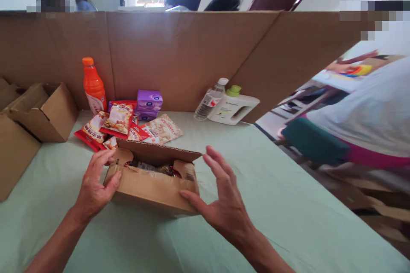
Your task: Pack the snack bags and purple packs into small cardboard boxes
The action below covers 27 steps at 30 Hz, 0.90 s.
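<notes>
A small cardboard box (150,187) sits on the green cloth in front of me, its long back flap standing up. Some packed items (153,167) show inside, too covered to name. My left hand (98,179) grips the box's left end, thumb on the front wall and fingers at the side flap. At the right end, my right hand (221,196) is spread, its thumb by the front corner and its fingers lifted apart beside the back flap. Just behind the box lie red snack packets (118,117) and a flat beige packet (165,129).
Farther back stand an orange bottle (94,87), purple tissue packs (149,100), a clear water bottle (209,100) and a white jug (235,108). Open cardboard boxes (57,113) are at left. A cardboard partition (192,55) borders the table; a person (368,111) sits beyond its right edge.
</notes>
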Each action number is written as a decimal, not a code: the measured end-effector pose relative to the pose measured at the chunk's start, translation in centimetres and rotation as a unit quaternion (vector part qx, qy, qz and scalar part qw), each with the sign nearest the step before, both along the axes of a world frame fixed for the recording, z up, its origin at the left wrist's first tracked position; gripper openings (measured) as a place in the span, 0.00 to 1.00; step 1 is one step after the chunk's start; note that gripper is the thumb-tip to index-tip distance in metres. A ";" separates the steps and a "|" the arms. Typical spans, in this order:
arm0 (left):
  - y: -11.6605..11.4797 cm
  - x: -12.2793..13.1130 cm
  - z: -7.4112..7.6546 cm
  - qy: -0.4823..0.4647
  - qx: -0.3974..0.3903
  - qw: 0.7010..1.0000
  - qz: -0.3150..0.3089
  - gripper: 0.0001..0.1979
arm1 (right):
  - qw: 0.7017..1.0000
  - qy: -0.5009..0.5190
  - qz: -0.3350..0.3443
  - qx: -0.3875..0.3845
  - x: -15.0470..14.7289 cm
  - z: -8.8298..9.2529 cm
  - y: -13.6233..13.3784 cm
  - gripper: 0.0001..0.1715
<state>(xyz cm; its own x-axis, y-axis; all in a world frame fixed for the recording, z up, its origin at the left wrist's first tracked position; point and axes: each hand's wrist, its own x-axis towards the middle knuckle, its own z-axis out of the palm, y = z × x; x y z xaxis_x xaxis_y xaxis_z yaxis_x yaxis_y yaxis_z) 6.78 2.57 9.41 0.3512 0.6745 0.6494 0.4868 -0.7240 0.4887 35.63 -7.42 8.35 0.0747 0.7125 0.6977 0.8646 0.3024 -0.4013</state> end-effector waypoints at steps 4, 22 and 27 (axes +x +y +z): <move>0.0 0.2 0.2 0.034 0.021 0.999 0.005 0.31 | 0.996 -0.078 0.021 -0.026 0.9 0.3 1.3 0.48; 2.9 -1.1 -1.7 0.070 0.030 0.993 -0.088 0.18 | 0.874 -0.296 0.219 -0.317 -2.0 5.8 6.3 0.65; 2.9 -0.8 -2.6 0.056 0.048 0.993 -0.089 0.19 | 0.873 -0.310 0.221 -0.303 -1.6 6.2 6.2 0.63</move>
<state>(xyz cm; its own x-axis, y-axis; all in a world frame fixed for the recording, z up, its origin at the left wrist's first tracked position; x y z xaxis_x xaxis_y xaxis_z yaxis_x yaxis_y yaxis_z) 5.99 5.49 6.82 0.5327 0.5325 0.6578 0.3949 -0.8439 0.3633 34.04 -1.21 14.57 -0.5602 0.8283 -0.0096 0.8247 0.5567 -0.0994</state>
